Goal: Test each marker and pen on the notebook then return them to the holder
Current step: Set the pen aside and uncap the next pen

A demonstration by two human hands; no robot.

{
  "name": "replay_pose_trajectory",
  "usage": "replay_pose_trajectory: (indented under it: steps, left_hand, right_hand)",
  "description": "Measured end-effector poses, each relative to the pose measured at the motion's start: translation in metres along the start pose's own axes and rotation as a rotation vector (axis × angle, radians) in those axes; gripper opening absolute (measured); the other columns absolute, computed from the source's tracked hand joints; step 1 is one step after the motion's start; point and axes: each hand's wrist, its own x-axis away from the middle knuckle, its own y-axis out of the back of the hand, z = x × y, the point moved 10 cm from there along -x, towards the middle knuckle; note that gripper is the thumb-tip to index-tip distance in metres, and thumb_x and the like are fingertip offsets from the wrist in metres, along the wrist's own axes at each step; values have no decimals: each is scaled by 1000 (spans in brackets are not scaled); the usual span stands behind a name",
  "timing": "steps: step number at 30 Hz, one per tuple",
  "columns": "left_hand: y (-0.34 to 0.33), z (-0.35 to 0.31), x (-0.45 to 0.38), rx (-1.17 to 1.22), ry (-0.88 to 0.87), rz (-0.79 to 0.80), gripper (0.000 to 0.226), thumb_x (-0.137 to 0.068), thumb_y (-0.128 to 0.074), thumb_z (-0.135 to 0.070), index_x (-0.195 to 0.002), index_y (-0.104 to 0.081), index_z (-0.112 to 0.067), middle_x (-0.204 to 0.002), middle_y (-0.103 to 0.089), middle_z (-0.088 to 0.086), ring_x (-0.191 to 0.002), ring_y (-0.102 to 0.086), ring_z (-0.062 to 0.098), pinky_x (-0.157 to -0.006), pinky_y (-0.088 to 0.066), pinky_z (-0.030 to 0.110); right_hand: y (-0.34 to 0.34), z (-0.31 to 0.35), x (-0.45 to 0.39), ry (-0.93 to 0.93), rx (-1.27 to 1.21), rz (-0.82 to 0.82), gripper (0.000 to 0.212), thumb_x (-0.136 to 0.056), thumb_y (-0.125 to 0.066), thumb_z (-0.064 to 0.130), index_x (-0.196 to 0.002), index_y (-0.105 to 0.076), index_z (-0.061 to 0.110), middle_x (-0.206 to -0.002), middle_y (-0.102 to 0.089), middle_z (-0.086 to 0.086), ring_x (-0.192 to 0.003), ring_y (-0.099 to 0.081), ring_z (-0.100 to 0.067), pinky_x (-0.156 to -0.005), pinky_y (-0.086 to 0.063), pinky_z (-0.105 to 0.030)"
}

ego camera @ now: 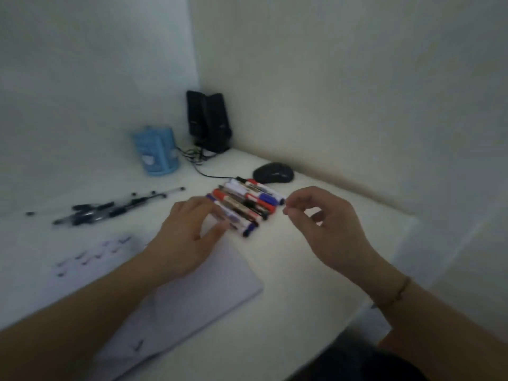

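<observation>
Head view of a white worktop point(302, 243) in a room corner. The notebook point(192, 295) lies open at the near edge; its left page point(90, 254) carries a scatter of short test strokes, so testing appears at least partly done. A row of markers point(244, 206) with red, blue and black caps lies side by side just beyond the notebook. A loose group of pens point(110, 209) lies well apart to the left, with several small dark caps point(29, 213) scattered around it. The blue holder point(156, 151) stands at the back left and, as far as the blur allows, seems to hold nothing, so the return step looks not yet begun. The left hand point(189, 235) rests on the near end of the marker row, its fingers curled over the nearest blue-capped marker; whether it actually grips that marker cannot be told. The right hand point(327, 224) hovers by the far end of the row, thumb and forefinger pinched together on nothing visible. Speakers point(209, 119) and a mouse point(273, 173) stand at the back.
</observation>
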Motion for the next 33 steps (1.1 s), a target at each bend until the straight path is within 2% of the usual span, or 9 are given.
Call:
replay_pose_trajectory:
  steps: [2,9,12,15,18,22,27,29,33]
  left_hand:
    - [10,30,19,-89,82,-15,48,-85,-36,-60,-110,-59,-27,-121,-55,-4,-111,-49,21,-96,-39,36]
    - [39,88,57,-121,244,-82,51,-79,-33,-59,-108,-60,-26,-113,-55,-9,-104,-46,15,-92,-42,33]
    - [41,101,53,-155,224,-76,47,-80,-35,-60,-106,-60,-30,-110,-57,-11,-104,-47,15,-91,-42,35]
    - [48,113,50,-131,236,-129,45,-79,-37,-59,-104,-61,-30,-110,-57,-11,-106,-47,15,-92,-42,35]
    - [54,121,50,-102,273,-178,47,-77,-37,-57,-108,-60,-28,-116,-55,-9,-111,-46,15,-94,-41,36]
    - [52,123,51,-81,292,-164,52,-78,-45,-58,-122,-51,-31,-128,-48,-10,-120,-41,16,-100,-37,36]
    - [68,114,58,-273,293,-159,106,-75,-63,-62,-146,10,-33,-154,-4,-1,-141,-15,26,-116,-19,46]
    - [79,100,60,-357,223,-153,116,-71,-66,-63,-141,23,-38,-154,7,-3,-143,-12,27,-116,-13,45]
    - [82,97,66,-249,167,10,120,-70,-71,-60,-134,31,-51,-151,16,-16,-142,-7,12,-116,-15,31]
  right_hand:
    - [-50,19,-25,46,-13,104,12,-85,-65,15,-87,-66,27,-81,-67,11,-73,-60,-2,-61,-46,-14]
    - [-231,50,-88,350,507,492,33,-92,-50,27,-125,-52,30,-125,-56,8,-115,-44,-15,-95,-43,-37]
    - [-276,20,-113,327,791,579,46,-93,-46,22,-138,-39,25,-143,-41,1,-133,-29,-26,-102,-34,-43]
    - [-294,-6,-126,253,870,641,35,-95,-45,27,-130,-49,27,-138,-46,0,-135,-25,-30,-101,-31,-44]
    - [-287,0,-134,304,834,510,16,-92,-52,31,-104,-62,30,-120,-58,5,-123,-36,-24,-93,-32,-38]
    - [-246,17,-134,313,742,349,10,-93,-52,33,-97,-59,28,-101,-64,5,-107,-46,-19,-89,-35,-36]
    - [-169,50,-102,238,305,185,5,-91,-56,25,-89,-60,26,-78,-63,16,-80,-58,-6,-73,-48,-26]
    - [-144,62,-84,205,147,105,7,-90,-58,22,-87,-61,26,-77,-65,18,-77,-62,-1,-69,-45,-14]
    - [-126,60,-66,88,-213,66,17,-89,-61,10,-81,-64,25,-73,-73,2,-73,-69,-10,-67,-51,-21]
